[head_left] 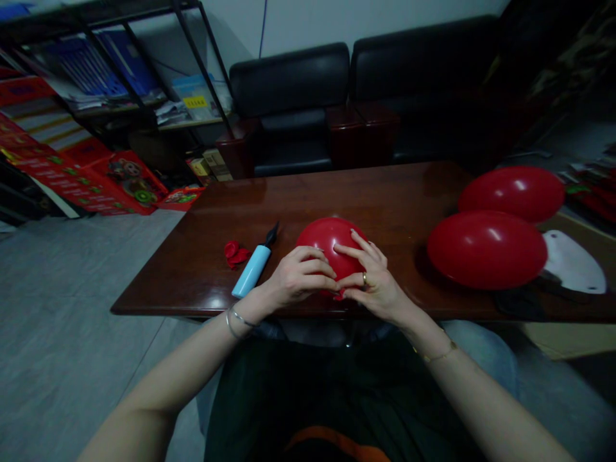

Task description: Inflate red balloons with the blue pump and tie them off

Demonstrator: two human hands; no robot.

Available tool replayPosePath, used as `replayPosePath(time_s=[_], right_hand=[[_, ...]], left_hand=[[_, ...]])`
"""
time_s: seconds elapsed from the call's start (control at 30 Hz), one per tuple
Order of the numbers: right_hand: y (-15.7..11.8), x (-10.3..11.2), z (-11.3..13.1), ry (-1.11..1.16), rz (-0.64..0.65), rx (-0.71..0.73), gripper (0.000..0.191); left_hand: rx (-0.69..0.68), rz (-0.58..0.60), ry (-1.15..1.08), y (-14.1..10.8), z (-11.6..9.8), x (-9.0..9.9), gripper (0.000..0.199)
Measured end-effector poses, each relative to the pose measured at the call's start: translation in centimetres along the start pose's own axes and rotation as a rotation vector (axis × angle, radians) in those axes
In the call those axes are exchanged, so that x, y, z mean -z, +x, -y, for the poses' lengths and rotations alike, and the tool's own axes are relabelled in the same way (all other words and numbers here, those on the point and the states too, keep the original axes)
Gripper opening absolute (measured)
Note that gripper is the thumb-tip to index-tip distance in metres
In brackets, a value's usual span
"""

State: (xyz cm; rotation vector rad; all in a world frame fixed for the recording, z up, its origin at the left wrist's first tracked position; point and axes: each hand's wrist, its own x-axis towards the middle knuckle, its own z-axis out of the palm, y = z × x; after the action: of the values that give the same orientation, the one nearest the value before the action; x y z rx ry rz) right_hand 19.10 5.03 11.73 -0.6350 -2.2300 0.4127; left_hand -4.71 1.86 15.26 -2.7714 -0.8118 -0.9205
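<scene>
A blown-up red balloon (323,235) is in front of me at the table's near edge, its neck pointing toward me. My left hand (304,274) is closed at the neck, fingers bent and pressed together. My right hand (373,276) pinches the neck with thumb and a finger while other fingers rest on the balloon's side. The exact hold on the neck is partly hidden by the fingers. Left of my hands lies a light blue hand pump (253,269) with a black nozzle. Beside the pump is a small heap of limp red balloons (235,253).
Two more inflated red balloons, a nearer one (486,250) and a farther one (513,192), rest at the right of the brown table (192,282). A white mask-like piece (575,263) lies next to them. Black armchairs (291,83) stand behind; a shelf and red boxes (128,179) are at left.
</scene>
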Motion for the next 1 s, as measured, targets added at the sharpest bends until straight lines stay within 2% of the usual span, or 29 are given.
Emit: replayPosePath(time_s=[0.17, 0.27, 0.4, 0.53, 0.67, 0.77, 0.83, 0.9, 1.0], right_hand=[[0.0, 0.4, -0.3, -0.002, 0.024, -0.004, 0.015], [0.1, 0.3, -0.3, -0.014, 0.019, 0.015, 0.015], [0.2, 0.1, -0.2, -0.044, 0.017, 0.033, 0.013], [0.2, 0.1, -0.1, -0.069, 0.019, 0.048, 0.013], [0.2, 0.2, 0.0, -0.086, 0.019, 0.073, 0.009], [0.3, 0.3, 0.1, -0.095, 0.01, 0.089, 0.007], [0.4, 0.3, 0.3, -0.078, 0.007, 0.089, 0.008], [0.3, 0.2, 0.4, -0.035, -0.007, 0.079, 0.009], [0.2, 0.0, 0.5, 0.065, -0.065, 0.027, 0.011]], left_hand=[[-0.046, 0.023, -0.032, 0.5, 0.0, 0.6, 0.03], [-0.023, 0.042, -0.051, 0.5, -0.2, 0.7, 0.031], [-0.012, 0.025, 0.017, 0.4, -0.5, 0.5, 0.027], [-0.067, 0.037, 0.113, 0.7, -0.7, 0.4, 0.021], [-0.093, 0.177, 0.186, 1.6, -1.2, 1.3, 0.016], [-0.033, 0.339, 0.143, 2.4, -1.8, 2.3, 0.013], [0.024, 0.381, 0.065, 2.7, -2.3, 2.7, 0.015], [0.051, 0.356, -0.005, 2.6, -2.6, 2.6, 0.013], [0.057, 0.229, -0.025, 1.6, -2.5, 1.7, 0.006]])
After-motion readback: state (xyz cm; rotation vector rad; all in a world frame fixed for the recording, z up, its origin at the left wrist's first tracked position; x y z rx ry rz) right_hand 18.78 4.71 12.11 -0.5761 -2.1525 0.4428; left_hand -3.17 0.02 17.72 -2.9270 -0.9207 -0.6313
